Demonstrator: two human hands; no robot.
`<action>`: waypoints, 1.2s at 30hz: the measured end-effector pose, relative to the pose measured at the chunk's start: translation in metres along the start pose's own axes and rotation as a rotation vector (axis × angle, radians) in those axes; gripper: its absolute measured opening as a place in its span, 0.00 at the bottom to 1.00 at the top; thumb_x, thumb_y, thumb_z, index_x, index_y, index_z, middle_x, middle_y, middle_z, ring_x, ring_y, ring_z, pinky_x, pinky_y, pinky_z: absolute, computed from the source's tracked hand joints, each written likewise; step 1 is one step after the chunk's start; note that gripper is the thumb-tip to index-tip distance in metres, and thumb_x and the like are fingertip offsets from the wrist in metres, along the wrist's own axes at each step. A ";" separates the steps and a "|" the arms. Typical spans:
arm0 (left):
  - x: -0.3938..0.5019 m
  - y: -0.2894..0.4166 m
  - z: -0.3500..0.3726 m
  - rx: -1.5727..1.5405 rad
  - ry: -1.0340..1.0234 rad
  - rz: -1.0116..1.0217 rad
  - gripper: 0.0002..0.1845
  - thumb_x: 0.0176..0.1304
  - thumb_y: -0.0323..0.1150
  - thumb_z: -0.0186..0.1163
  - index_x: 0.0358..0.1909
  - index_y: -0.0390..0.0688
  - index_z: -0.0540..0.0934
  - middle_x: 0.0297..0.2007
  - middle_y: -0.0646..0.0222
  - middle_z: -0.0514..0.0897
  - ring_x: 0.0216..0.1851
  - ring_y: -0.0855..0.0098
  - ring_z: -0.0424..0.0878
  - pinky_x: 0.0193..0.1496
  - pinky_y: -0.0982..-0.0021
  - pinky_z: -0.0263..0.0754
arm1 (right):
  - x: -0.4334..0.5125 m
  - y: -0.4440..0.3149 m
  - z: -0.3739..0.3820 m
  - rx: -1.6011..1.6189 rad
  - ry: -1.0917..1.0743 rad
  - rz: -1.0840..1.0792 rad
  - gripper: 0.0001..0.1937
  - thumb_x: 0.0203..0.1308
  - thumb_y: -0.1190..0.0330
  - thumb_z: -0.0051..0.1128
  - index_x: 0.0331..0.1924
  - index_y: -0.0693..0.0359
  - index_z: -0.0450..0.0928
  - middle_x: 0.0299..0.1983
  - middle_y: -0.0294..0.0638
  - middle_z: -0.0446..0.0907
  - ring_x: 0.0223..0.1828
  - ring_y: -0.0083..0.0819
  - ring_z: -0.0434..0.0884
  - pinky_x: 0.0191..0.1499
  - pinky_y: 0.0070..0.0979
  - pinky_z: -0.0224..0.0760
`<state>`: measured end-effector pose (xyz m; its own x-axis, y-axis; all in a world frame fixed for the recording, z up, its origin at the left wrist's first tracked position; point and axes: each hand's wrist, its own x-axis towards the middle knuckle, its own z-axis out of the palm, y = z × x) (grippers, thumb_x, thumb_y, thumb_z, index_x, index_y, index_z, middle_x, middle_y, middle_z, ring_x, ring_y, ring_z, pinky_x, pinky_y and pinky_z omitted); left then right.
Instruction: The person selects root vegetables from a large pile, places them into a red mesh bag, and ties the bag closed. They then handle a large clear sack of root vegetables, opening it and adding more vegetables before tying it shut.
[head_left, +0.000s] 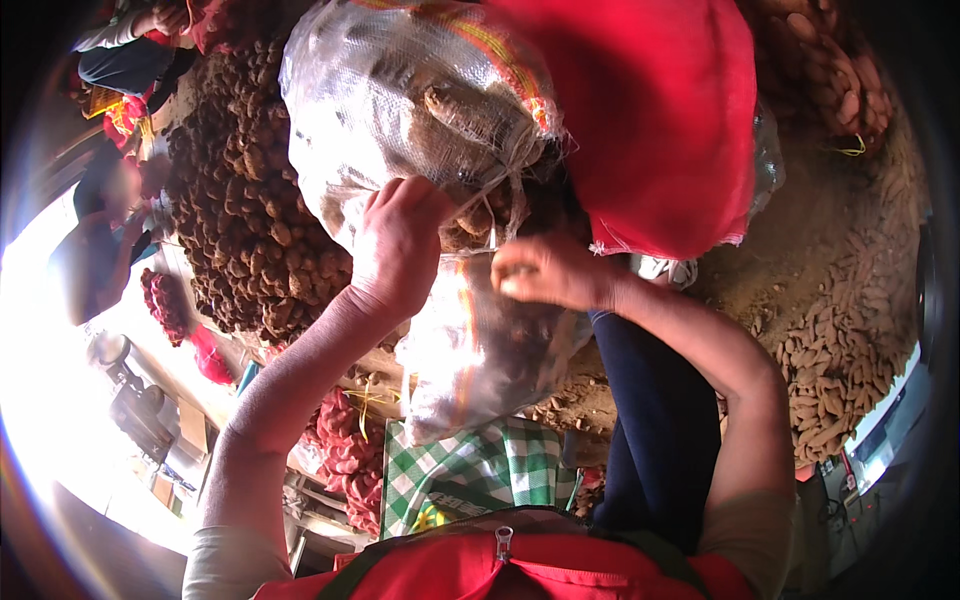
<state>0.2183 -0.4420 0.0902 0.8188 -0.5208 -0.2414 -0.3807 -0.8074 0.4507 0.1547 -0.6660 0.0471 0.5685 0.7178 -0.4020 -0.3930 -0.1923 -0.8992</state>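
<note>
A large translucent woven plastic sack (360, 97) with a red and yellow stripe bulges in front of me, filled with brown lumps. My left hand (401, 236) grips the bunched fabric at its near side. Frayed strands hang about the sack's gathered part, and brown root vegetables (472, 221) show through a gap there. Just right of that gap is my right hand (551, 271), blurred, with curled fingers; I cannot tell whether it holds anything. Below both hands, another striped translucent sack (487, 345) stands close against the first.
Red cloth or sacking (660, 127) covers the upper right. Brown root vegetables (255, 202) are heaped at left, elongated ones (840, 367) at right. Red mesh bags (345, 465) and a green checked bag (480, 465) lie nearer me. Another person's hand (169, 15) shows at upper left.
</note>
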 end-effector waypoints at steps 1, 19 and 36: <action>0.003 0.001 0.000 -0.104 0.006 -0.115 0.12 0.47 0.17 0.59 0.34 0.41 0.79 0.36 0.64 0.79 0.40 0.57 0.80 0.47 0.62 0.75 | -0.001 -0.004 -0.002 0.007 -0.160 0.003 0.08 0.62 0.69 0.61 0.44 0.58 0.79 0.33 0.42 0.82 0.36 0.36 0.85 0.42 0.32 0.76; -0.028 -0.016 -0.032 -0.509 -0.120 -0.358 0.06 0.59 0.17 0.58 0.36 0.35 0.78 0.33 0.65 0.79 0.36 0.71 0.78 0.44 0.70 0.74 | 0.040 -0.020 -0.084 -0.501 0.669 -0.216 0.13 0.63 0.63 0.66 0.41 0.64 0.76 0.25 0.46 0.81 0.27 0.40 0.84 0.32 0.34 0.73; 0.074 0.077 0.038 -0.356 0.349 -0.491 0.16 0.54 0.35 0.74 0.44 0.45 0.83 0.31 0.68 0.80 0.28 0.65 0.78 0.35 0.63 0.76 | 0.017 -0.060 -0.124 0.602 0.483 0.082 0.04 0.65 0.67 0.61 0.38 0.56 0.79 0.15 0.18 0.58 0.14 0.09 0.52 0.17 0.15 0.45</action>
<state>0.2332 -0.5536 0.0745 0.9729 0.0490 -0.2260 0.1842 -0.7554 0.6288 0.2781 -0.7252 0.0726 0.7187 0.3186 -0.6181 -0.6935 0.2641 -0.6703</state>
